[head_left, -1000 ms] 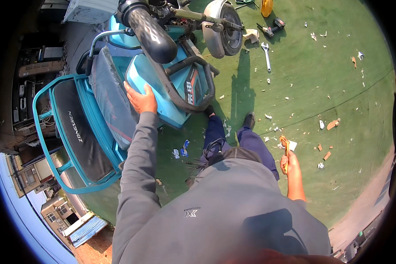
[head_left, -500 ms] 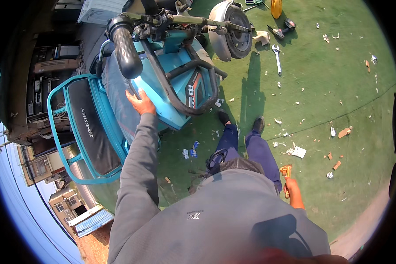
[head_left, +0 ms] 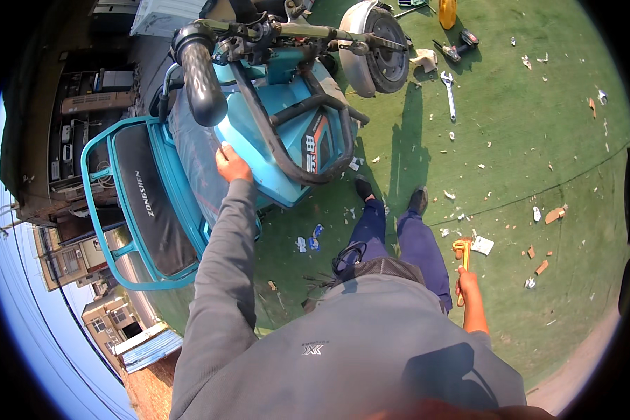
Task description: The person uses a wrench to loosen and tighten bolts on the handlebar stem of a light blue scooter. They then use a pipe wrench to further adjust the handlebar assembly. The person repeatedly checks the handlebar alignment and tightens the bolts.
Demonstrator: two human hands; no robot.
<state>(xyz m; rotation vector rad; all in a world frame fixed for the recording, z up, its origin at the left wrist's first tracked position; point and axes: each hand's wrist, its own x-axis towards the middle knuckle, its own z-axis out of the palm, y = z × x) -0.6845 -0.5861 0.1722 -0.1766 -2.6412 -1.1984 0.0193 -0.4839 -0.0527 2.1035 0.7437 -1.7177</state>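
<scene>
An electric three-wheeler or scooter with turquoise bodywork [head_left: 259, 150] stands at my left. My left hand [head_left: 232, 165] lies at the edge between its dark, dusty seat [head_left: 192, 140] and the turquoise panel, fingers drawn in; what they grip, if anything, is hidden. A black handlebar grip [head_left: 204, 87] is just beyond that hand. Down at my right side, my right hand [head_left: 468, 283] is closed round the handle of an orange pipe wrench [head_left: 462, 250], its jaw end pointing away from me.
A front wheel [head_left: 386, 52] with a silver fender sits at the far middle. An adjustable wrench [head_left: 449, 94], a cordless drill [head_left: 459, 46] and a yellow object [head_left: 447, 12] lie on the green ground cover. Torn scraps and brown pieces [head_left: 555, 215] are scattered to the right.
My right hand has brought the pipe wrench forward, so more of it shows. The left hand's fingers, spread before, are now drawn in. The view has shifted slightly.
</scene>
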